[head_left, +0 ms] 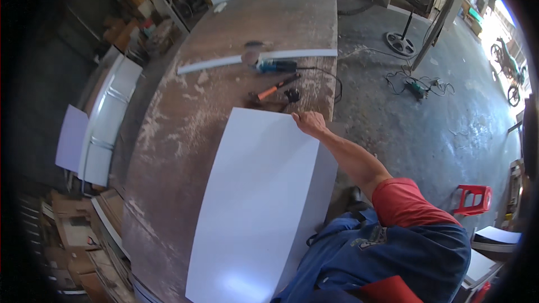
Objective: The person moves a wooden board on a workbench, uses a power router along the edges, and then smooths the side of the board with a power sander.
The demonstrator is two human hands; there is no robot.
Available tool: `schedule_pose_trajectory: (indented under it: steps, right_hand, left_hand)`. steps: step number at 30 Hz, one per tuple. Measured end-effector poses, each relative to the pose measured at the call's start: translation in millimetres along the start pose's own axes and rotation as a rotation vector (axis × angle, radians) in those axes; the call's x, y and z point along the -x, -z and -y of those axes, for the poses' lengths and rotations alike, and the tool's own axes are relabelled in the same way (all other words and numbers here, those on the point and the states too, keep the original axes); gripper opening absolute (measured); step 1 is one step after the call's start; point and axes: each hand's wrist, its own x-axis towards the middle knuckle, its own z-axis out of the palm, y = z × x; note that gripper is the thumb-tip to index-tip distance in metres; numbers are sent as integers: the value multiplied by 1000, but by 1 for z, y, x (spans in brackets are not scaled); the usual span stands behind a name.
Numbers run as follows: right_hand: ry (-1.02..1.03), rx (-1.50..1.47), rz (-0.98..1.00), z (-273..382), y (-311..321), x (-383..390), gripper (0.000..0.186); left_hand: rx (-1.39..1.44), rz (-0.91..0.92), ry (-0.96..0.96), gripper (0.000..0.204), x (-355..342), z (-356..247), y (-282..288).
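My right hand is closed over the far right corner of a large white board on the worn worktable. The board's grey side shows along its right. My left hand is not in view. Beyond the board lie an orange-and-black hammer, a small black object and a teal angle grinder with a cord. A narrow white strip crosses the table behind them.
White panels stand at left above cardboard and offcuts. At right are a red stool, a corded teal tool, a round-based stand, a post and a motorbike.
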Motion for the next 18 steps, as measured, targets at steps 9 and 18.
schedule_pose_trajectory:
  steps: [9, 18]
  right_hand:
    - [-35, -228, -229, -103, 101, -2, 61]
    - [-63, -575, -560, -256, 248, -36, 65]
  left_hand:
    - [271, 28, -100, 47, 65, -98, 20]
    - [450, 54, -134, 48, 222, -207, -1]
